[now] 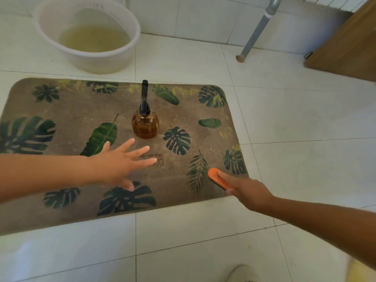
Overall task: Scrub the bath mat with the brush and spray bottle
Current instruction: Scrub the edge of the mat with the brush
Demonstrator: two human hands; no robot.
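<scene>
Nearest, a pale shoe (241, 273) was seen on the white tiled floor (305, 129), and the right hand (247, 190) was closed on an orange brush (216, 178) pressed against the near right corner of the brown leaf-print bath mat (67, 123). The left hand (120, 164) was held over the mat's middle, fingers spread apart and gripping nothing, just short of the amber spray bottle (145, 124) stood upright on the mat; farthest back, a white basin (87, 33) of yellowish water was set on the floor beyond the mat, well apart from a grey metal leg (257, 31) and a wooden door (345, 43)
</scene>
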